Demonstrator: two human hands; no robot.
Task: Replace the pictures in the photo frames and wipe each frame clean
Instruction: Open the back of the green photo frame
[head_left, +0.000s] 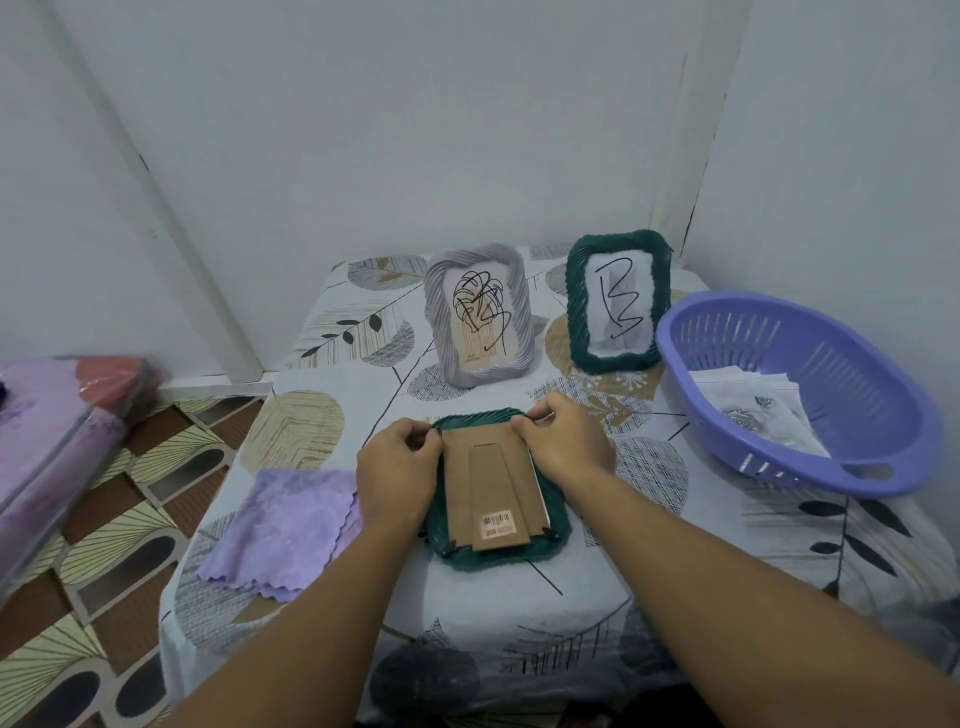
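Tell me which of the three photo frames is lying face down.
The near green frame, between both hands, lies face down with its cardboard back up. The grey frame and far green frame stand upright.

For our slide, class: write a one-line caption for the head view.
Both hands work the top corners of a face-down green frame's cardboard back, beside a folded lilac cloth.

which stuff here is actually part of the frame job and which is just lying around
Part of the job:
green frame lying face down, with left hand and right hand pinching at its top corners
grey frame, standing
second green frame, standing
purple cloth
purple basket holding paper pictures

Just lying about:
wrapped purple bundle off the table to the left
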